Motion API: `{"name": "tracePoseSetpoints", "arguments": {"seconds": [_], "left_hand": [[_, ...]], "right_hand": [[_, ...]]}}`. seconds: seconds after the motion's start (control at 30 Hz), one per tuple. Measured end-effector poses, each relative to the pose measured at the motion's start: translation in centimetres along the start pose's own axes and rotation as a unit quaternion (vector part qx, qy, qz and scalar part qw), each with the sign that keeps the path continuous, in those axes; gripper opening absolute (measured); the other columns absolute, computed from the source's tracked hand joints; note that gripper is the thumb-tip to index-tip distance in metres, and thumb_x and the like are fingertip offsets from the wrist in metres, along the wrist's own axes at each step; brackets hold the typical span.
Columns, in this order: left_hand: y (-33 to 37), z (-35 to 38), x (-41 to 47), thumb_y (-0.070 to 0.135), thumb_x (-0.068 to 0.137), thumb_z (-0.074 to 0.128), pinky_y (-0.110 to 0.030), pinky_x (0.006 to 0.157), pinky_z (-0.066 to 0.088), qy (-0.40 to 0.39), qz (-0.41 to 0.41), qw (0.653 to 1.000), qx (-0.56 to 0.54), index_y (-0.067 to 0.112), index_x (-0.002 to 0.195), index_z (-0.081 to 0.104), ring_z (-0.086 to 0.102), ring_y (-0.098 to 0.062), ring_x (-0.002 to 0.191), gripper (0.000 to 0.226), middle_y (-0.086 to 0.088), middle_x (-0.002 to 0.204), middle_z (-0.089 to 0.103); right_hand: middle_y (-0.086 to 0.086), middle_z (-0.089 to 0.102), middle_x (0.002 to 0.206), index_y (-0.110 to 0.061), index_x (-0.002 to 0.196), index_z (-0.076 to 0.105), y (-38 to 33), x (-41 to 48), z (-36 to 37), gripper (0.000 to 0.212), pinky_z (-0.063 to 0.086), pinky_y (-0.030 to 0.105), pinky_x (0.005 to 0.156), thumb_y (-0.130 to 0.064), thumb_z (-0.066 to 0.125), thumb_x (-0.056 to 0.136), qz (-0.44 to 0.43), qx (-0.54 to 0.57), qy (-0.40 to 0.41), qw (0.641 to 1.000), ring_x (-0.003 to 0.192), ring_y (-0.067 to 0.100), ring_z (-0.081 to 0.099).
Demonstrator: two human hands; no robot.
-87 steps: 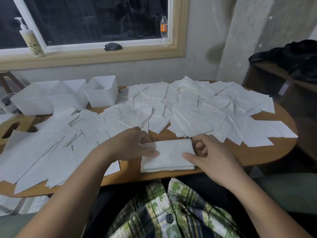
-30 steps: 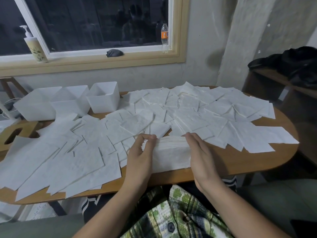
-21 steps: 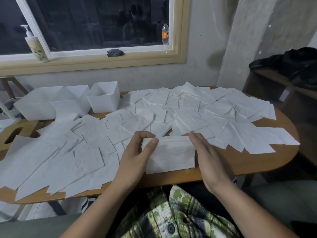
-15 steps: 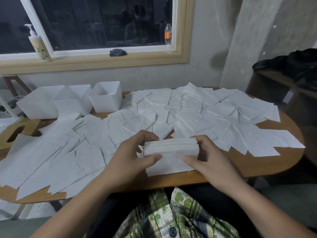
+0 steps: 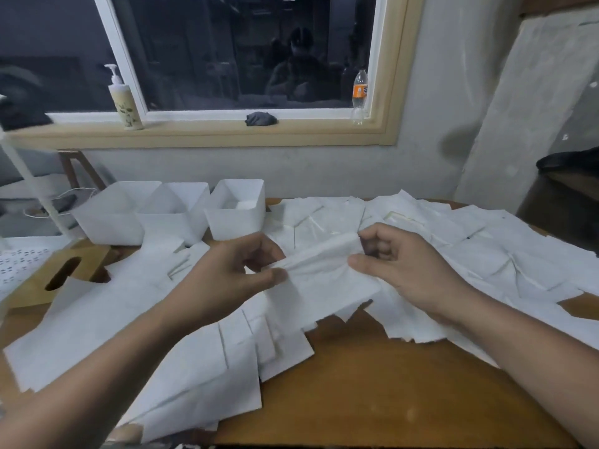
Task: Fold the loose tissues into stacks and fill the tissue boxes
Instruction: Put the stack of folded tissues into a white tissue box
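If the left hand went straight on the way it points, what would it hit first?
Probably the right hand, which grips the other end of the tissue bundle that the left hand pinches; depth is hard to judge.

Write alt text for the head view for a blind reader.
Left hand and right hand pinch a tissue stack above a wooden table strewn with loose tissues. Three white boxes stand back left, under a dark window.
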State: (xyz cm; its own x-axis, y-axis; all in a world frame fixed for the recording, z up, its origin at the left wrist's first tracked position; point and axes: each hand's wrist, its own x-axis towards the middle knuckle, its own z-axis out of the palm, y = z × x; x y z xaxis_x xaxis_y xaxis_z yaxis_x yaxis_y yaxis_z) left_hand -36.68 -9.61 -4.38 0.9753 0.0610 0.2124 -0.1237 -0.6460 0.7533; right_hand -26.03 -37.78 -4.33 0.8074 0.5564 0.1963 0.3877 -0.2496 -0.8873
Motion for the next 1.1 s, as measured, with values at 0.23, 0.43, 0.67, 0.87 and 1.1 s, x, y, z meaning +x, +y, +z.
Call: {"name": "tracePoseSetpoints", "arguments": {"seconds": [0.23, 0.43, 0.67, 0.87, 1.1], "left_hand": [[-3.6, -6.7, 2.7, 0.03, 0.097, 0.078, -0.044, 0.093, 0.059, 0.069, -0.08, 0.994, -0.012, 0.025, 0.1, 0.076, 0.074, -0.012, 0.095, 0.006, 0.009, 0.1, 0.08], [-8.0, -11.3, 4.8, 0.03, 0.097, 0.075, -0.038, 0.082, 0.055, 0.13, -0.139, 0.982, 0.012, 0.025, 0.098, 0.075, 0.071, -0.013, 0.088, 0.005, 0.012, 0.093, 0.08], [-13.5, -16.4, 8.0, 0.039, 0.093, 0.075, -0.031, 0.057, 0.047, 0.2, -0.199, 0.958, 0.058, 0.029, 0.092, 0.074, 0.057, -0.011, 0.058, 0.01, 0.011, 0.079, 0.075], [-16.5, -20.4, 11.6, 0.044, 0.091, 0.075, -0.029, 0.053, 0.038, 0.236, -0.233, 0.937, 0.11, 0.031, 0.088, 0.075, 0.054, -0.006, 0.054, 0.013, 0.014, 0.071, 0.071], [-19.5, -20.7, 14.2, 0.046, 0.094, 0.071, -0.032, 0.063, 0.05, 0.171, -0.242, 0.921, 0.254, 0.026, 0.1, 0.06, 0.062, -0.01, 0.079, 0.024, 0.007, 0.09, 0.07]], "right_hand": [[0.007, 0.078, 0.103, -0.028, 0.105, 0.079, -4.0, 13.1, 3.5, 0.011, 0.054, 0.036, 0.085, -0.026, 0.081, 0.095, -0.041, -0.029, -0.044, 0.998, 0.092, 0.017, 0.074], [-0.01, 0.077, 0.093, -0.032, 0.102, 0.08, -6.0, 24.3, 9.4, 0.011, 0.056, 0.044, 0.075, -0.033, 0.082, 0.092, -0.061, -0.079, -0.092, 0.991, 0.083, 0.02, 0.07], [-0.012, 0.075, 0.093, -0.027, 0.106, 0.081, -7.2, 35.1, 17.4, 0.016, 0.047, 0.024, 0.07, -0.035, 0.08, 0.092, -0.087, -0.15, -0.119, 0.978, 0.082, 0.003, 0.067], [-0.006, 0.07, 0.089, -0.022, 0.101, 0.077, -7.3, 41.7, 22.4, 0.017, 0.05, 0.027, 0.064, -0.032, 0.083, 0.09, -0.071, -0.176, -0.118, 0.975, 0.082, 0.014, 0.066], [-0.012, 0.061, 0.083, -0.018, 0.1, 0.073, -5.1, 44.5, 25.7, 0.016, 0.046, 0.029, 0.07, -0.027, 0.08, 0.09, -0.117, -0.262, -0.11, 0.952, 0.087, 0.017, 0.063]]}}
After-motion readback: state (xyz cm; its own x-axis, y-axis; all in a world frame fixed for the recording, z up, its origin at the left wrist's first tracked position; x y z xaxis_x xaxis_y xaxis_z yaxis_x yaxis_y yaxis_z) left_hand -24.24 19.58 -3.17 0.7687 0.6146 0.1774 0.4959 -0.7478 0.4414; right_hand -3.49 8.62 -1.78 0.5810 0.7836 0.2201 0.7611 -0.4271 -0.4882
